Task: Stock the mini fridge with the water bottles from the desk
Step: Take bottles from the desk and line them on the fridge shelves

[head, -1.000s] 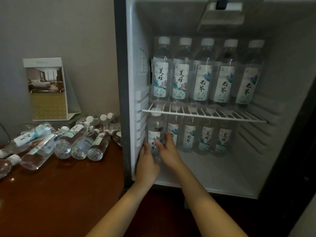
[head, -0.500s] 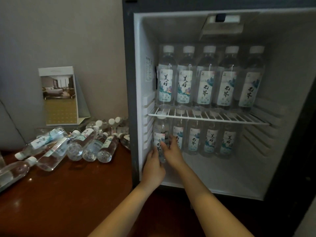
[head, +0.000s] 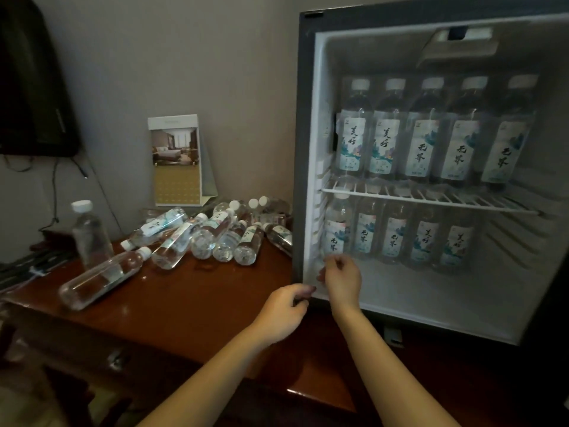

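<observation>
The open mini fridge [head: 304, 149] holds several labelled water bottles upright on its wire shelf [head: 431, 201] and several more on its floor. The leftmost floor bottle [head: 336, 229] stands alone with no hand on it. My right hand [head: 343, 277] hangs just in front of that bottle, fingers loosely curled, holding nothing. My left hand [head: 284, 311] is lower and outside the fridge's left edge, fingers loosely curled and empty. On the wooden desk [head: 184, 309] lies a heap of several water bottles [head: 215, 235]. One unlabelled bottle [head: 90, 235] stands upright and another [head: 101, 277] lies nearer me.
A folded hotel card [head: 177, 160] stands against the wall behind the heap. A dark screen [head: 34, 81] hangs at the upper left with cables below it. The fridge's dark door edge [head: 551, 303] is at the right.
Both hands have let go of the leftmost floor bottle and drawn back toward me; the left hand is now outside the fridge. The view has swung left, showing more of the desk.
</observation>
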Demonstrator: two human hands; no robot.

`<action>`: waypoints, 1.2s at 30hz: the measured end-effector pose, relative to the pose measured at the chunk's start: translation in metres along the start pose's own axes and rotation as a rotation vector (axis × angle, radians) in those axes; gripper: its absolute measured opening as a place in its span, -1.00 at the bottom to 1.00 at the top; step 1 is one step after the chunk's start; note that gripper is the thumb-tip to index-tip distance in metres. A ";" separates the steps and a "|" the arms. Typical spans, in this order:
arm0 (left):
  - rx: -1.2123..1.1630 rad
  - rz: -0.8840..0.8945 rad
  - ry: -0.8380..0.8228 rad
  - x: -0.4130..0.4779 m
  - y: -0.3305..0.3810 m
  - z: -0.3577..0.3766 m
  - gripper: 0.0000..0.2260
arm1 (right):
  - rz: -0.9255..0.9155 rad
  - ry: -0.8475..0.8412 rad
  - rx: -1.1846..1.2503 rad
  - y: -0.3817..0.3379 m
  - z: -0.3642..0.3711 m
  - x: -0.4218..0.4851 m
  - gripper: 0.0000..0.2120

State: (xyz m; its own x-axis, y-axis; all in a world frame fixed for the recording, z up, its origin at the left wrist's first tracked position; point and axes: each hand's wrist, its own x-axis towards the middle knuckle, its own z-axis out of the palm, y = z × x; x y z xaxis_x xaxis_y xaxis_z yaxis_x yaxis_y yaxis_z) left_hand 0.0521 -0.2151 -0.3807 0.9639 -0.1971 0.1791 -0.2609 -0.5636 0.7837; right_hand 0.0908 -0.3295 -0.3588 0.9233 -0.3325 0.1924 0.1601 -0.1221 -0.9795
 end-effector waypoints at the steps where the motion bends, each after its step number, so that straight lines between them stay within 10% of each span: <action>1: -0.017 -0.015 0.015 -0.006 -0.004 -0.007 -0.67 | -0.005 -0.012 -0.009 -0.002 0.006 -0.005 -0.85; 25: 0.368 -0.650 0.659 -0.065 -0.137 -0.206 -0.49 | 0.131 -0.828 -0.055 -0.020 0.178 -0.089 -0.82; 36: 0.880 -0.704 0.466 -0.066 -0.196 -0.257 -0.34 | 0.148 -0.992 -0.052 -0.008 0.226 -0.092 -0.83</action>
State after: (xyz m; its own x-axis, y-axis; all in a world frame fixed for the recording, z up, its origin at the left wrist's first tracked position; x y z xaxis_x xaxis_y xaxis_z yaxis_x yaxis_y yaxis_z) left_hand 0.0530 0.1144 -0.3930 0.7891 0.5751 0.2159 0.5532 -0.8181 0.1572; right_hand 0.0836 -0.0867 -0.3825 0.8101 0.5791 -0.0910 0.0265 -0.1911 -0.9812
